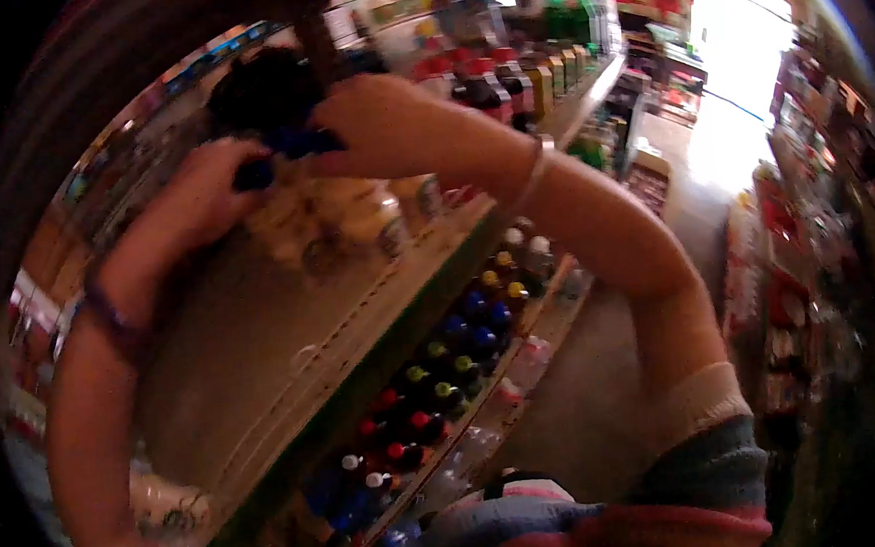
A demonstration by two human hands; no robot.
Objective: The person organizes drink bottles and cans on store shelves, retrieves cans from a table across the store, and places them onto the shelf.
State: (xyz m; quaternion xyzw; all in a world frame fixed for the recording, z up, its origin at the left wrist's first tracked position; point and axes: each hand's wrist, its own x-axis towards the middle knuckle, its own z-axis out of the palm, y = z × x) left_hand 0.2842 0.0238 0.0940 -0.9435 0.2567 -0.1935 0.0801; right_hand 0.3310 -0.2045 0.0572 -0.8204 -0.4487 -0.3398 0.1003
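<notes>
Both of my hands are raised at the upper left, over a shelf board. My left hand (pixel 217 187) has its fingers closed round a dark blue item (pixel 294 144), perhaps cloth or plastic. From the other side, my right hand (pixel 373 127) grips the same blue item with bent fingers. Just below my hands, several pale yellow packaged goods (pixel 359 213) stand on the shelf (pixel 262 354); they are blurred. A dark shape behind the hands is too unclear to name.
Bottles with coloured caps (pixel 443 368) fill a lower shelf. More bottles (pixel 546 76) stand farther along. An aisle floor (pixel 575 395) runs towards a bright doorway (pixel 739 44), with stocked shelves (pixel 797 251) at the right.
</notes>
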